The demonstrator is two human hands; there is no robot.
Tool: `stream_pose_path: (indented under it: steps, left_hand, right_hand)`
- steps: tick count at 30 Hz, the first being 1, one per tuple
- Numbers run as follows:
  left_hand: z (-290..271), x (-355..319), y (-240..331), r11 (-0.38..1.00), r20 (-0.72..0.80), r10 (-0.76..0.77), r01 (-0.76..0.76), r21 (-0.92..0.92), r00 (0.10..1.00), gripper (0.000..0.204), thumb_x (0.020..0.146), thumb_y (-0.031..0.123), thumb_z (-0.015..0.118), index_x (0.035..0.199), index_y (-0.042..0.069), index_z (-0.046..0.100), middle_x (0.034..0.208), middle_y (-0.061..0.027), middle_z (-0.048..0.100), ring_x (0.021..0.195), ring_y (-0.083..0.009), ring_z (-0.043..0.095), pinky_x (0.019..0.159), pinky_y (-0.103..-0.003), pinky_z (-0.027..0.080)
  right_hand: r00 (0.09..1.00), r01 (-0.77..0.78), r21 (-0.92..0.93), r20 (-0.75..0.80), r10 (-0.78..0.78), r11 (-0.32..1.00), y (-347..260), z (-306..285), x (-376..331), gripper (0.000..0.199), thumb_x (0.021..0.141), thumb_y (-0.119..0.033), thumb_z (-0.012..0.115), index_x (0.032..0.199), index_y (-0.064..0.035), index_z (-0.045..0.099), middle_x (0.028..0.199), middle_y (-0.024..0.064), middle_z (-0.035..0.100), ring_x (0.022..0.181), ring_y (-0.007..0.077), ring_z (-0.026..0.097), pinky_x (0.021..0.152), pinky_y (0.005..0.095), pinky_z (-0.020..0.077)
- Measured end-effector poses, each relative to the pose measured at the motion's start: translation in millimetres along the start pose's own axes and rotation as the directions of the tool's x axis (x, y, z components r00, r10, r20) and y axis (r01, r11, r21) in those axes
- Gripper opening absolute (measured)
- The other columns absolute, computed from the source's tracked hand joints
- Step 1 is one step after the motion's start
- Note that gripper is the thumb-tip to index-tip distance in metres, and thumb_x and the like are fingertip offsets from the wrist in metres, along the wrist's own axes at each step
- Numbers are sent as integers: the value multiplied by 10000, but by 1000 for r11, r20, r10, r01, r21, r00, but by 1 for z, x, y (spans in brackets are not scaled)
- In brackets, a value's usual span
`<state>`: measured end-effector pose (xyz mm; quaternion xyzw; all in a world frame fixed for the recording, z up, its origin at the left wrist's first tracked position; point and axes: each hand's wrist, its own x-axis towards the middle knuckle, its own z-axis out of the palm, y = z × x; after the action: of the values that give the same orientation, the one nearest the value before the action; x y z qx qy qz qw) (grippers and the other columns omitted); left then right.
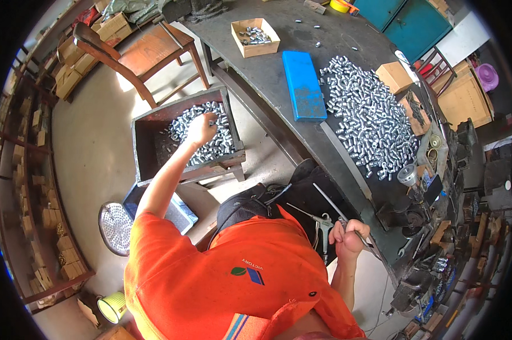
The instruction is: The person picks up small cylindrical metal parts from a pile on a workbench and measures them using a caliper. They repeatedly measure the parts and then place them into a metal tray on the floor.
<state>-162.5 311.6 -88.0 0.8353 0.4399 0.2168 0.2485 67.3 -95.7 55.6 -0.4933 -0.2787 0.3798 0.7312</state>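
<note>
— Where is the left hand (201, 129)?
— Down in the dark wooden crate (144, 148), its fingers curled into the small metal fittings (213, 148) heaped toward the crate's right side; I cannot tell whether it grips any.
— And the right hand (350, 234)?
— Closed around a thin metal rod (328, 202), just off the near edge of the workbench (267, 68). A bigger pile of fittings (364, 116) lies on the bench beside a blue case (303, 85).

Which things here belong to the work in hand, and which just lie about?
In hand:
left hand in the wooden crate of small metal parts
right hand gripping a thin metal rod

Lying about:
blue case
cardboard box
wooden chair
</note>
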Motion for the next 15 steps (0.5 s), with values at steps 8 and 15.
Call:
stream_pose_path:
  steps: [8,15]
  left_hand:
    - [58,12,-8,909,171,21,-90,407,985,250,678,33,555,924,48,600,977,-194,582,854,-369,608,730,-434,502]
    - [13,16,26,973,175,-165,189,-130,971,249,700,52,660,928,-14,587,733,-175,647,615,-233,650,621,-340,503]
  right_hand:
    - [996,-6,-22,-84,4,1000,5,-10,-8,221,622,50,380,483,-58,247,453,73,355,383,122,317,350,287,370]
    - [992,-47,-5,-118,46,999,13,-17,-15,199,609,52,393,476,-43,281,472,102,419,373,146,391,356,277,375]
